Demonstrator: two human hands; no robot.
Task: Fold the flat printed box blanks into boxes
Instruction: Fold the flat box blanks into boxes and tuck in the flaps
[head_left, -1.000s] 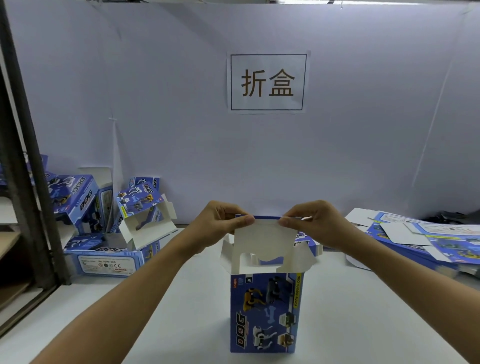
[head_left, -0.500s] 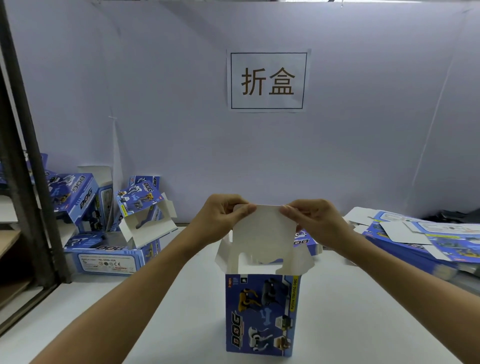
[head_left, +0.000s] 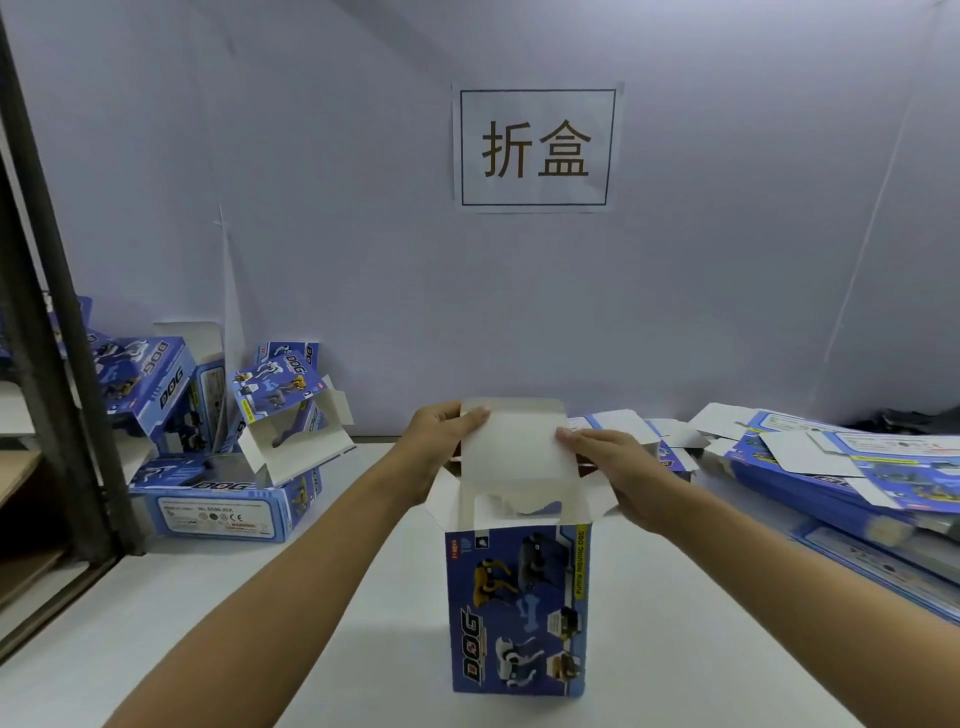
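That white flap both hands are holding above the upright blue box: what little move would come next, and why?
Probably tipping the top flap forward and down over the opening. The DOG box stands upright with its top open and its small side flaps splayed outward; the left hand and right hand pinch the flap's two edges, so they seem placed to fold it. The side flaps may need folding in first.

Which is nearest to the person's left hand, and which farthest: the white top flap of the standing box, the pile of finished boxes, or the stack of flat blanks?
From the left hand, in the head view:
1. White top flap, held by its fingers at the flap's left edge.
2. Pile of finished boxes, off to the left by the wall.
3. Stack of flat blanks, far right, beyond the right hand.
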